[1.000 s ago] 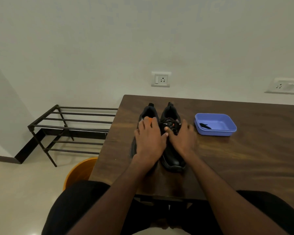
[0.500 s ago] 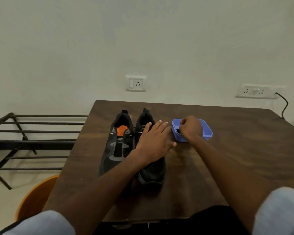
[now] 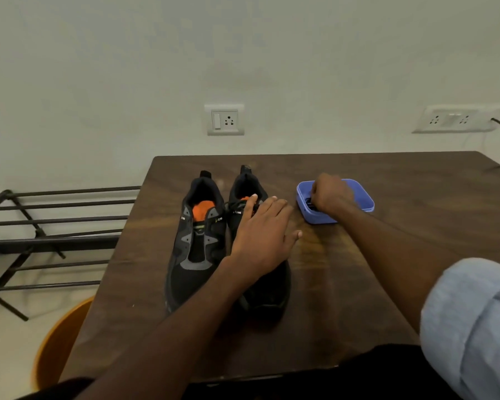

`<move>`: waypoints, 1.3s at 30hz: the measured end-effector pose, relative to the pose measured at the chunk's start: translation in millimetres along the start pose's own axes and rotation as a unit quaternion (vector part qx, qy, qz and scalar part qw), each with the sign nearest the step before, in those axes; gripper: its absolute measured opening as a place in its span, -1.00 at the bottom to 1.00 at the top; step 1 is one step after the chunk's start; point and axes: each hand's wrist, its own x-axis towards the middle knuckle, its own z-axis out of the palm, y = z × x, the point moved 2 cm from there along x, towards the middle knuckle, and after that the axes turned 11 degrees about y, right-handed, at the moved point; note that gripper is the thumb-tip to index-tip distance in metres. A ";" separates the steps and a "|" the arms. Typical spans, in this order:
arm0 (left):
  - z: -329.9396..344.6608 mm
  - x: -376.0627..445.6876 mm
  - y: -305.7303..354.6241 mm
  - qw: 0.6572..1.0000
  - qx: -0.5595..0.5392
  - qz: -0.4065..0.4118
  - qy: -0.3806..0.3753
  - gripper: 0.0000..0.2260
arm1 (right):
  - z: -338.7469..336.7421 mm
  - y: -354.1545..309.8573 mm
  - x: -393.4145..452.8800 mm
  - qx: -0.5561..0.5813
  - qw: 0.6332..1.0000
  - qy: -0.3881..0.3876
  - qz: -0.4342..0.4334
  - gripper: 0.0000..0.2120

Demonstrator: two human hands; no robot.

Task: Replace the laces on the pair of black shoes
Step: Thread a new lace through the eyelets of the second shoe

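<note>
A dark wooden table [image 3: 401,241] is carrying two black shoes, toes near. The left shoe [image 3: 195,243] is lying unlaced (orange insole showing); the right shoe [image 3: 267,287] is sitting just beside it under the left hand [image 3: 264,235], fingers resting flat and straight. The right hand [image 3: 331,194] is curling into a small blue tray [image 3: 365,199], pinching a black lace [image 3: 311,204].

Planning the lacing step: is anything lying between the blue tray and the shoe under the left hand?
Nothing visible does. Bare table lies between the tray and the right-side shoe. The left hand rests on that shoe; the right hand is in the tray.
</note>
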 end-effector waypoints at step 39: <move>-186.8 -41.7 -42.7 0.842 -0.443 -0.307 0.027 -0.74 | -118.8 -49.7 -138.2 0.449 0.865 0.087 0.204 -0.67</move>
